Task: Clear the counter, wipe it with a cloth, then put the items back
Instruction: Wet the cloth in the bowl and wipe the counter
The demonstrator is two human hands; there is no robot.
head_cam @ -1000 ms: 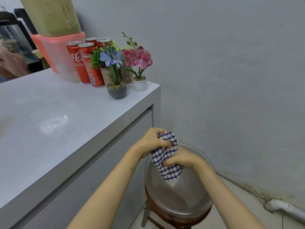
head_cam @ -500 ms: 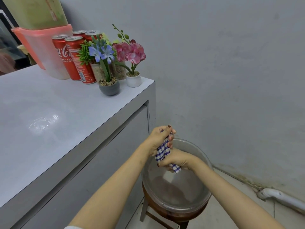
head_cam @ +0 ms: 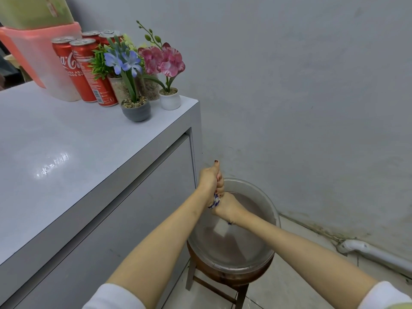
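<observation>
White counter (head_cam: pixel 66 141): cola cans (head_cam: pixel 87 70), flower pots (head_cam: pixel 136 109), pink container (head_cam: pixel 44 63) at far corner.

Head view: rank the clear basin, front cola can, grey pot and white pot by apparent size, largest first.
clear basin
front cola can
grey pot, barely ahead of white pot; it stands nearer the camera, so that pair is unsure.

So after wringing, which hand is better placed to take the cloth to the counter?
Likely the left. The left hand grips the upper end of the cloth, nearest the counter; the right hand grips lower, over the bowl, farther from it.
</observation>
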